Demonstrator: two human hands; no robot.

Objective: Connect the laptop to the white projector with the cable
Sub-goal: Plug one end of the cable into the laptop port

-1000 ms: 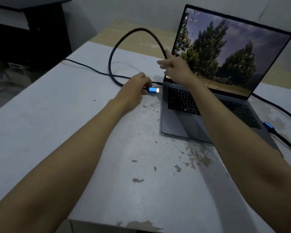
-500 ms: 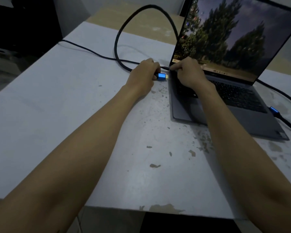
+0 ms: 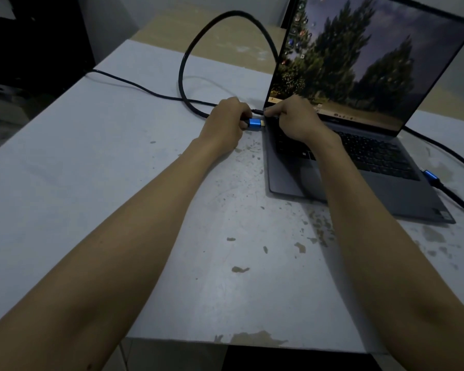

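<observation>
Cable (image 3: 184,65): thick, stiff, loops up off table (image 3: 91,162); likely springs back, so best gripped at the plug shell, not the cord. Left hand (image 3: 225,124) pinching blue plug (image 3: 255,124), gold tip just beside laptop (image 3: 359,172) left edge (port itself not visible). Right hand (image 3: 292,119) curled, fingertips bracing hinge corner.

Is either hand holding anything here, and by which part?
The left hand grips the blue plug by its rear, cable end. The right hand holds nothing; its fingers press the laptop corner.
</observation>
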